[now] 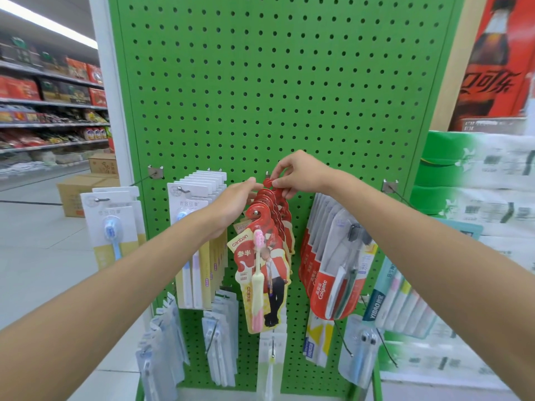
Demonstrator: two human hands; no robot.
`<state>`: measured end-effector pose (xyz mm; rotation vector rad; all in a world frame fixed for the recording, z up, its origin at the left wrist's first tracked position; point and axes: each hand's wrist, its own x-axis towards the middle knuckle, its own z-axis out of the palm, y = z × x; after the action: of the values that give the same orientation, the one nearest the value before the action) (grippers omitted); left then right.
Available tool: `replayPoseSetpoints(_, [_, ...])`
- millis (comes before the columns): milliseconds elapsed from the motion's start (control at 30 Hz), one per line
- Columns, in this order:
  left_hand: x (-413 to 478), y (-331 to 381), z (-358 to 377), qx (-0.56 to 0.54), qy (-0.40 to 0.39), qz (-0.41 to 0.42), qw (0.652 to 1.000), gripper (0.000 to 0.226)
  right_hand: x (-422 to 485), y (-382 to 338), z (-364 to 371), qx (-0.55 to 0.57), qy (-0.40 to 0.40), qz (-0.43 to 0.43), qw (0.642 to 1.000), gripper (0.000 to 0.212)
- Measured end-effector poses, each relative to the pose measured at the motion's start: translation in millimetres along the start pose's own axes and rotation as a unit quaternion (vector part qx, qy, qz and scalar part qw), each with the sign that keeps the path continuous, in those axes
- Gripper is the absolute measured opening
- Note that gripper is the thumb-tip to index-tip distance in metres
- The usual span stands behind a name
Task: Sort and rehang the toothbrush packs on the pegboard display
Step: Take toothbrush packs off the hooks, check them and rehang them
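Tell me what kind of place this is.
Most likely a supermarket: a green pegboard hung with toothbrush packs, stocked aisle shelves at left, and a cola poster at right.

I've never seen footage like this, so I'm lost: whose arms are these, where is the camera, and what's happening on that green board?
No machine here: a person wears one wide-angle camera on the head, so you look down their own arms. The green pegboard carries hanging toothbrush packs: white packs left, red canban packs in the middle, Colgate packs right. The right hand pinches the hook-shaped top of the rearmost red pack; the left hand touches the row beside it with straight fingers.
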<state>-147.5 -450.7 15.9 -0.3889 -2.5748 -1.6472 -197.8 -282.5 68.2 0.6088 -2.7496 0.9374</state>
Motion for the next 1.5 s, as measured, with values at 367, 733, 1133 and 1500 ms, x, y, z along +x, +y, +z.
replayPoseSetpoints(367, [4, 1, -1, -0.003, 0.007, 0.042, 0.999, 0.051, 14, 4, -8, -0.038, 0.056, 0.028, 0.997, 0.014])
replayPoseSetpoints(733, [4, 5, 6, 0.007, 0.004, 0.037, 0.999, 0.058, 24, 0, -5, -0.114, -0.009, 0.059, 0.992, 0.011])
replayPoseSetpoints(1133, [8, 5, 5, -0.015, 0.001, 0.017, 1.0, 0.056, -7, 7, -26, -0.104, 0.079, 0.054, 0.99, 0.013])
replayPoseSetpoints(1500, [-16, 28, 4, 0.003, 0.015, -0.008, 1.0, 0.035, -59, -19, -21, -0.078, 0.07, 0.043, 0.994, 0.015])
